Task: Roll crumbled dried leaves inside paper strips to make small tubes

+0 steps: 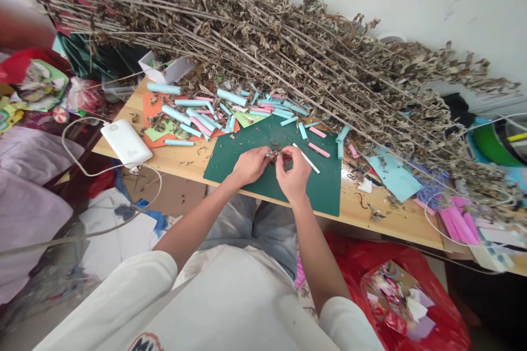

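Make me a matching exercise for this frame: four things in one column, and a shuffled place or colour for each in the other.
Things:
1. dried leaf pieces
2. power bank
3. flat mat
4. plastic bag

Places and colours:
A. red, lower than the table, on the right
B. between the fingertips of the left hand and right hand
C. dark green, beneath both hands
D. white, near the table's left end

Pairs: 1-B, 2-D, 3-C, 4-A
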`<state>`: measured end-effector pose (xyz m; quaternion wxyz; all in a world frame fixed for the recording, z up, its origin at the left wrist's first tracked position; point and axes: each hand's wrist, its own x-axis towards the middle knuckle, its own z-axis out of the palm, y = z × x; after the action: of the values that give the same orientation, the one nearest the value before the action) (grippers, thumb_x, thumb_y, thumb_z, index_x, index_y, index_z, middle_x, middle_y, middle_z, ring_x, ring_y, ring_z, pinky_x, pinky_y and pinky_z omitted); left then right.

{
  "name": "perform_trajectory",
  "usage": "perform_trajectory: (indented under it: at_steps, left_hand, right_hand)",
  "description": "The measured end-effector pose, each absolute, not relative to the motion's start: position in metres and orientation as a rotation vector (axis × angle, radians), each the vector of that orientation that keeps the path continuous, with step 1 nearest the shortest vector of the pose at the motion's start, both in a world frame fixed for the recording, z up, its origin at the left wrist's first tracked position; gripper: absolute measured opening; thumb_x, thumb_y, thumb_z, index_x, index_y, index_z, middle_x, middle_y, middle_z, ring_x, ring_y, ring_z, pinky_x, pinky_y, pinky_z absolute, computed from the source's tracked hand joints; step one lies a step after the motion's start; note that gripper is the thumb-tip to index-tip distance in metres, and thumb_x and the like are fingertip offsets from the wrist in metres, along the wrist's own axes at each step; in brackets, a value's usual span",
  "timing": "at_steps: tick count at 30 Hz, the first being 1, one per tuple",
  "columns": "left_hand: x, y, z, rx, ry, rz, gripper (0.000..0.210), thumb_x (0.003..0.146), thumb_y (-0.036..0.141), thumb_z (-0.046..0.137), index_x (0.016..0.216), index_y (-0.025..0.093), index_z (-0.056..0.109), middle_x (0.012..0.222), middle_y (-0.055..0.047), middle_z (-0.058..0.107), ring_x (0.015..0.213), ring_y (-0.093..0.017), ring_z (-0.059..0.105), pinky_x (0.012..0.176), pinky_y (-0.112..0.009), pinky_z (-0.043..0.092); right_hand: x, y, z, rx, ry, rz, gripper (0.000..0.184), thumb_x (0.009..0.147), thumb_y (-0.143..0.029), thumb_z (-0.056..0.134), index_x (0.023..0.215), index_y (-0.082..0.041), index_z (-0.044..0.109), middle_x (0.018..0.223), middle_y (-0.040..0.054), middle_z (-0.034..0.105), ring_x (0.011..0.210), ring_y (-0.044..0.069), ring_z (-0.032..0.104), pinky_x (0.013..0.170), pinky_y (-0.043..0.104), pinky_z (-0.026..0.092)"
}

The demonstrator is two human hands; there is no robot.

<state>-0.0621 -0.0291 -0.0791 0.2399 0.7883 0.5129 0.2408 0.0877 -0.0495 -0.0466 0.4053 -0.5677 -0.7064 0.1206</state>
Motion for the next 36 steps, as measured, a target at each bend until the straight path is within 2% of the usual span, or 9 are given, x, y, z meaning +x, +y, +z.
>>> perform_trajectory:
  at_steps: [4, 9, 12, 16, 21, 23, 27, 31, 36]
  left_hand:
    - [-0.062, -0.029, -0.079, 2.158, 1.405, 0.663, 0.027, 0.101, 0.037, 0.033, 0.102, 0.022, 0.056, 0.098, -0.006, 0.067, 0.093, -0.022, 0.064, 0.076, -0.029, 0.046]
    - [-0.06, -0.029, -0.079, 2.139, 1.455, 0.643, 0.032, 0.101, 0.041, 0.032, 0.104, 0.022, 0.057, 0.1, -0.006, 0.067, 0.094, -0.022, 0.064, 0.075, -0.029, 0.046]
    - [-0.059, -0.029, -0.079, 2.106, 1.48, 0.659, 0.031, 0.101, 0.041, 0.033, 0.105, 0.022, 0.057, 0.101, -0.006, 0.068, 0.093, -0.023, 0.065, 0.075, -0.029, 0.046]
    - [-0.06, -0.029, -0.079, 2.024, 1.519, 0.712, 0.03, 0.101, 0.041, 0.033, 0.105, 0.022, 0.056, 0.096, -0.006, 0.069, 0.085, -0.022, 0.066, 0.072, -0.029, 0.045]
    - [-0.063, -0.028, -0.08, 1.926, 1.598, 0.79, 0.029, 0.101, 0.041, 0.032, 0.103, 0.022, 0.054, 0.084, -0.004, 0.067, 0.078, -0.021, 0.065, 0.07, -0.029, 0.044]
    - [-0.064, -0.027, -0.081, 1.899, 1.614, 0.826, 0.027, 0.101, 0.04, 0.033, 0.104, 0.022, 0.053, 0.085, -0.004, 0.066, 0.079, -0.021, 0.065, 0.071, -0.029, 0.044]
    - [-0.064, -0.027, -0.082, 1.871, 1.631, 0.872, 0.024, 0.1, 0.038, 0.034, 0.105, 0.023, 0.052, 0.087, -0.004, 0.066, 0.078, -0.02, 0.064, 0.072, -0.029, 0.044]
    - [-0.065, -0.027, -0.082, 1.875, 1.625, 0.877, 0.023, 0.1, 0.038, 0.035, 0.103, 0.023, 0.051, 0.085, -0.003, 0.065, 0.076, -0.02, 0.063, 0.07, -0.028, 0.043]
    - [-0.065, -0.027, -0.081, 1.868, 1.612, 0.867, 0.022, 0.099, 0.038, 0.035, 0.103, 0.023, 0.051, 0.081, -0.003, 0.064, 0.072, -0.019, 0.062, 0.066, -0.027, 0.042]
  right_hand:
    - [0.089, -0.049, -0.043, -1.377, -1.878, 0.277, 0.012, 0.092, -0.025, 0.048, 0.092, -0.022, 0.059, 0.09, 0.0075, 0.067, 0.085, 0.02, 0.062, 0.081, 0.034, 0.052]
    - [0.11, -0.048, -0.055, -1.505, -1.765, 0.252, 0.012, 0.09, -0.025, 0.05, 0.092, -0.02, 0.06, 0.088, 0.0061, 0.065, 0.08, 0.019, 0.061, 0.079, 0.034, 0.051]
    - [0.126, -0.047, -0.069, -1.585, -1.84, 0.243, 0.013, 0.086, -0.022, 0.053, 0.094, -0.019, 0.063, 0.093, 0.0084, 0.065, 0.089, 0.023, 0.06, 0.085, 0.038, 0.05]
    - [0.13, -0.045, -0.075, -1.642, -1.896, 0.195, 0.021, 0.087, -0.023, 0.053, 0.103, -0.018, 0.065, 0.1, 0.011, 0.065, 0.096, 0.026, 0.057, 0.089, 0.042, 0.048]
    - [0.116, -0.033, -0.064, -1.624, -2.103, 0.144, 0.035, 0.088, -0.036, 0.059, 0.118, -0.02, 0.065, 0.107, 0.0125, 0.065, 0.101, 0.029, 0.051, 0.09, 0.045, 0.046]
    - [0.112, -0.026, -0.063, -1.623, -2.173, 0.144, 0.034, 0.087, -0.035, 0.06, 0.118, -0.02, 0.066, 0.105, 0.0131, 0.065, 0.098, 0.029, 0.052, 0.087, 0.044, 0.046]
    - [0.111, -0.02, -0.061, -1.612, -2.224, 0.235, 0.025, 0.087, -0.022, 0.055, 0.106, -0.02, 0.072, 0.098, 0.011, 0.068, 0.093, 0.026, 0.056, 0.085, 0.041, 0.047]
    - [0.134, -0.022, -0.058, -1.627, -2.033, 0.347, 0.027, 0.089, -0.027, 0.053, 0.109, -0.019, 0.07, 0.1, 0.0087, 0.07, 0.088, 0.023, 0.062, 0.085, 0.038, 0.05]
    - [0.182, -0.029, -0.062, -1.846, -1.834, 0.199, 0.026, 0.085, -0.025, 0.054, 0.102, -0.016, 0.071, 0.098, 0.012, 0.071, 0.079, 0.024, 0.063, 0.081, 0.041, 0.051]
